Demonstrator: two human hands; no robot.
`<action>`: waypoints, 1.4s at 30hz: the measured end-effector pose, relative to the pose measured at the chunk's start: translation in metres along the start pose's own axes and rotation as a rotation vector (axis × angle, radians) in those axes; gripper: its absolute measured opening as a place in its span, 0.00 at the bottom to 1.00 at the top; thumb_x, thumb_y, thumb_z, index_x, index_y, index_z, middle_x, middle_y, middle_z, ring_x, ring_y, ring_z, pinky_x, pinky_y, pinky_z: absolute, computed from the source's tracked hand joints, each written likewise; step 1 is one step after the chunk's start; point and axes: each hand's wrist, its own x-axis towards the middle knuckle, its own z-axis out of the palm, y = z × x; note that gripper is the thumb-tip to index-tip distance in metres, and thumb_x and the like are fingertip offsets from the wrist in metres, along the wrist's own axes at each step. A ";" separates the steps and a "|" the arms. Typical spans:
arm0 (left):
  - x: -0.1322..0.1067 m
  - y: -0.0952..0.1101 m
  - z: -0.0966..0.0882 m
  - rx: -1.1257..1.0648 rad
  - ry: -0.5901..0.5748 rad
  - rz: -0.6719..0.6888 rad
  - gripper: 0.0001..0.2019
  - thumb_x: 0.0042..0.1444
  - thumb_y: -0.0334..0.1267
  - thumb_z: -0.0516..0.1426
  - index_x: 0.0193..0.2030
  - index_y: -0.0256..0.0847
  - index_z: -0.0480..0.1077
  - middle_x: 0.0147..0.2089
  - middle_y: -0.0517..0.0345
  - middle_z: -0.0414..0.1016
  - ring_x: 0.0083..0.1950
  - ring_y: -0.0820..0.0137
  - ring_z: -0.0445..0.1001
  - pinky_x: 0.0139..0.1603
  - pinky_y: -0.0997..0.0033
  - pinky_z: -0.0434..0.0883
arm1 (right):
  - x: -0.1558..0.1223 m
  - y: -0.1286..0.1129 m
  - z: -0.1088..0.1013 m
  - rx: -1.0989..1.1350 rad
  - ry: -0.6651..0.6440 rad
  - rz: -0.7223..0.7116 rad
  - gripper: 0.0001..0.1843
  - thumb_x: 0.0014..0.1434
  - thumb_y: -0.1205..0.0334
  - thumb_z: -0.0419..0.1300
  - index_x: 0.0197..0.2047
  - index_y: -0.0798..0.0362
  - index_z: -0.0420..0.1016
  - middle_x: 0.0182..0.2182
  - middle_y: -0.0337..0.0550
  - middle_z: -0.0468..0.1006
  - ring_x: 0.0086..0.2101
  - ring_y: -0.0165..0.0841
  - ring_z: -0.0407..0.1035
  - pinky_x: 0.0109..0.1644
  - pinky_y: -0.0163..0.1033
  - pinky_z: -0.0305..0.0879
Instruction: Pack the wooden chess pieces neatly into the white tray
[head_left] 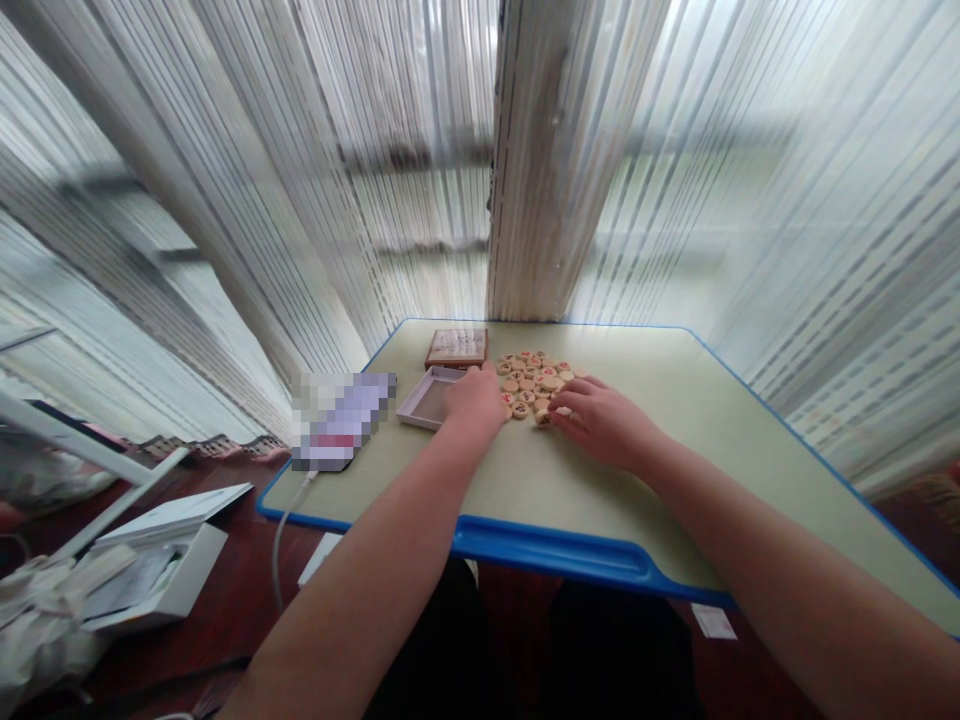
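Two hands (478, 398) (598, 418), one tray (429, 398), over a dozen discs (527, 385)

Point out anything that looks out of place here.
A paper slip lies on the floor near the table, as if dropped, and a white box sits open at left. The round pieces are loosely clustered, but none looks clearly damaged.

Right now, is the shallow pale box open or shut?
Open: the shallow pale box shows its inner floor and raised walls, with no lid over them; the left hand hides part.
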 end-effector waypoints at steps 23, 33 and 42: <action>-0.003 0.002 -0.004 -0.003 0.057 0.014 0.18 0.54 0.39 0.56 0.51 0.41 0.64 0.53 0.45 0.72 0.49 0.60 0.74 0.46 0.65 0.71 | 0.003 -0.001 -0.006 -0.132 -0.131 0.097 0.18 0.63 0.59 0.48 0.31 0.54 0.76 0.33 0.47 0.78 0.35 0.36 0.67 0.45 0.40 0.59; -0.005 0.002 -0.006 -0.028 0.077 0.043 0.16 0.55 0.35 0.52 0.51 0.40 0.65 0.52 0.44 0.72 0.49 0.59 0.74 0.46 0.63 0.71 | 0.001 0.003 0.000 -0.092 0.034 0.115 0.16 0.62 0.60 0.49 0.35 0.54 0.77 0.34 0.49 0.77 0.34 0.37 0.64 0.41 0.42 0.60; -0.005 0.002 -0.006 0.017 0.096 0.028 0.16 0.54 0.37 0.55 0.50 0.39 0.65 0.51 0.42 0.73 0.47 0.59 0.75 0.44 0.63 0.71 | 0.000 -0.018 -0.006 0.173 -0.056 -0.092 0.08 0.53 0.59 0.60 0.35 0.52 0.78 0.32 0.46 0.76 0.36 0.36 0.66 0.44 0.41 0.62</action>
